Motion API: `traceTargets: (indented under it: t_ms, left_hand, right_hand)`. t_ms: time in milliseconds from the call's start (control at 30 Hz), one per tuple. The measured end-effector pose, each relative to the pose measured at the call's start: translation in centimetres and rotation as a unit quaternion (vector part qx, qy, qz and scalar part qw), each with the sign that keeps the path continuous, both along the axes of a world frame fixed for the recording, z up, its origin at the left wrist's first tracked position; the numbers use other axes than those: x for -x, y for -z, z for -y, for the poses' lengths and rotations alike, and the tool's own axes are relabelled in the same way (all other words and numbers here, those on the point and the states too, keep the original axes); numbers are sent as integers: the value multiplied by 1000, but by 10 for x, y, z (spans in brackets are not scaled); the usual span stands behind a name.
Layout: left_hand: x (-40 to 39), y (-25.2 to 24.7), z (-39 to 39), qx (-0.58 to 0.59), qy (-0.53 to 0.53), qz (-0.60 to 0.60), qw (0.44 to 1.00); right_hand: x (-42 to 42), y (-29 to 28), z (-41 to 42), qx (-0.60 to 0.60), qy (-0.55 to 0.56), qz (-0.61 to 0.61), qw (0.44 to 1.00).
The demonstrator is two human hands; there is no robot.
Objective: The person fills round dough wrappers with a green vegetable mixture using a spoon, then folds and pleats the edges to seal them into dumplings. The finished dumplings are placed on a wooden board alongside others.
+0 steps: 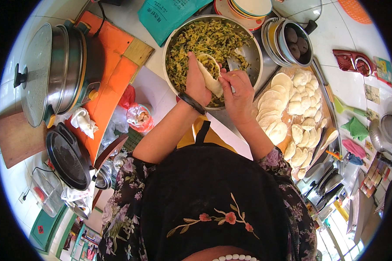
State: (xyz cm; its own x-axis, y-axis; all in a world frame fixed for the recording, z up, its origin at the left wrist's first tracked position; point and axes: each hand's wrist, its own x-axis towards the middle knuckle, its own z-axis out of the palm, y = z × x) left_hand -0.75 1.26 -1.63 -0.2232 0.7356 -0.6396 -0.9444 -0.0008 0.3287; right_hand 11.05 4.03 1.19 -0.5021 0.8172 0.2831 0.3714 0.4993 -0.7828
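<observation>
Over the near part of a large steel bowl (pixel 259 65) of chopped yellow-green filling (pixel 205 36), my left hand (pixel 197 80) cups a folded dough wrapper (pixel 210 81) with filling inside. The thumb and fingers of my right hand (pixel 238 93) pinch the wrapper's near right edge; its upper part gapes. A metal utensil, partly hidden, lies in the bowl. To the right, a floured wooden board (pixel 285 130) bears overlapping round wrappers (pixel 271 101), small dough pieces (pixel 303 93) and several folded dumplings (pixel 302 137).
Stacked plates (pixel 253 6) and bowls, one holding dark round items (pixel 295 42), stand beyond the bowl. A teal packet (pixel 166 19) lies at the back. An electric steamer (pixel 58 71) and a black pan (pixel 68 156) are left. A wooden spoon (pixel 330 137) lies by the board.
</observation>
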Motion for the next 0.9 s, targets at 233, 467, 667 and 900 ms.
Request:
traceTargets:
  t_ms: [233,467,667,900]
  left_hand:
    - [-3,-4,-9,36,-21,-21,999]
    - [-1,1,-9,16,-23,-43,999]
    - [-6,10,-11,38,-22,-45,998]
    - [-1,8,-5,-36,43,-29,998]
  right_hand:
    - [7,-1,-2,-67,-4,8,998]
    - [5,-10,-3,-43,-33,5,999]
    - [-2,5,-8,-63,-37,-2,997]
    - [-5,-2,-13,-79,-43,-15,996]
